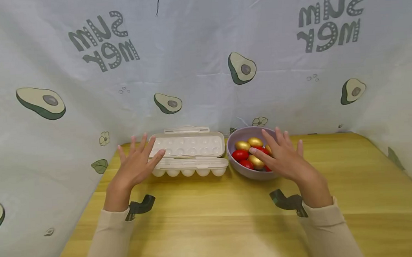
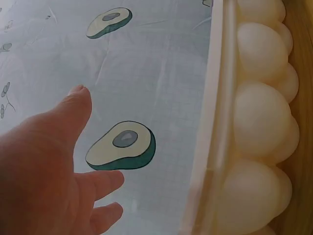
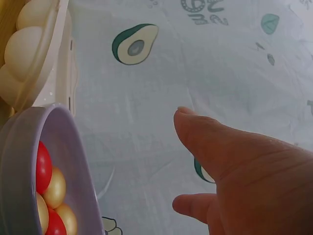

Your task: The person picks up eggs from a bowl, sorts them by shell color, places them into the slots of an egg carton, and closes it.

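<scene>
My left hand (image 1: 134, 167) is spread with straight fingers over the left end of a cream plastic egg carton (image 1: 194, 163), holding nothing. The carton stands with its lid (image 1: 212, 144) raised at the back, and its rounded cups (image 2: 261, 115) bulge below the rim. On the right, my right hand (image 1: 285, 158) is also spread, its fingers overlapping the right side of a lilac bowl (image 1: 245, 174) in the head view. Inside the bowl lie several red eggs (image 1: 240, 155) and gold eggs (image 1: 255, 142). Part of the eggs is hidden behind the right hand.
Carton and bowl stand side by side near the back of a wooden table (image 1: 204, 223). A pale curtain (image 1: 202, 66) printed with avocados hangs behind the table and along its sides. Each wrist carries a black camera mount (image 1: 143, 205).
</scene>
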A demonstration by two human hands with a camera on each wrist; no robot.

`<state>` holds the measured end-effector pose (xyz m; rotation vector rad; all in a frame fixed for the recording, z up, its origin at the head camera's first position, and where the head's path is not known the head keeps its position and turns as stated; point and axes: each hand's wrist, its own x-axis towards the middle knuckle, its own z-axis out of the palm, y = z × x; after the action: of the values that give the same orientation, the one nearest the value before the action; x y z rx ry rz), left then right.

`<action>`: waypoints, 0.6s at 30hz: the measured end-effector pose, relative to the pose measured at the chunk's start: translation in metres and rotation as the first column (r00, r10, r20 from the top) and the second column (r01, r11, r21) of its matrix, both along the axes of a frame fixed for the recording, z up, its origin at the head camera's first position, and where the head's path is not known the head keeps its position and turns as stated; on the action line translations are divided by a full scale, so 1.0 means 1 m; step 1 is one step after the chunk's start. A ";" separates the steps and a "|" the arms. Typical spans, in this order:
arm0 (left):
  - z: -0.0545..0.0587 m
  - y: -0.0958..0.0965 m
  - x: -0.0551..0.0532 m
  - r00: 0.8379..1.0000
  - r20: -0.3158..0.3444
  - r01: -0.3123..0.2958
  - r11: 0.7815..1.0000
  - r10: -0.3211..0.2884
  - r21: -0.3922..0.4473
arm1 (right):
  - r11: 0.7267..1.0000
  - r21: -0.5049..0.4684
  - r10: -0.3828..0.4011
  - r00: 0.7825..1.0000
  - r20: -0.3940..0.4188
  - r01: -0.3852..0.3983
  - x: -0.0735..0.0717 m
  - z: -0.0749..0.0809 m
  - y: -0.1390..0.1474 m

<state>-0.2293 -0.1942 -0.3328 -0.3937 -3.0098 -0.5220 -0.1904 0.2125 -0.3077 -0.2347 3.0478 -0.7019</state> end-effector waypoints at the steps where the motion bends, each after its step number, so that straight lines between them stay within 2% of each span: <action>1: -0.002 -0.001 -0.002 1.000 0.007 0.002 1.000 -0.002 0.001 | 1.000 -0.008 -0.002 1.000 0.003 0.002 0.001 0.000 0.001; 7: -0.013 -0.006 -0.008 0.999 0.038 0.001 0.999 -0.003 0.032 | 1.000 -0.021 -0.003 1.000 0.009 0.003 0.000 0.003 0.005; 14: -0.027 -0.018 -0.019 0.991 0.133 -0.023 0.998 0.014 0.066 | 1.000 -0.031 0.004 1.000 0.025 -0.004 -0.001 0.001 0.006; 18: -0.033 -0.024 -0.023 0.986 0.164 -0.035 0.996 0.022 0.077 | 0.999 -0.041 0.012 0.999 0.033 -0.010 -0.001 0.000 0.006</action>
<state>-0.2522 -0.2183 -0.3655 -0.3164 -3.1316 -0.7032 -0.1910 0.2183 -0.3081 -0.2376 3.0010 -0.7608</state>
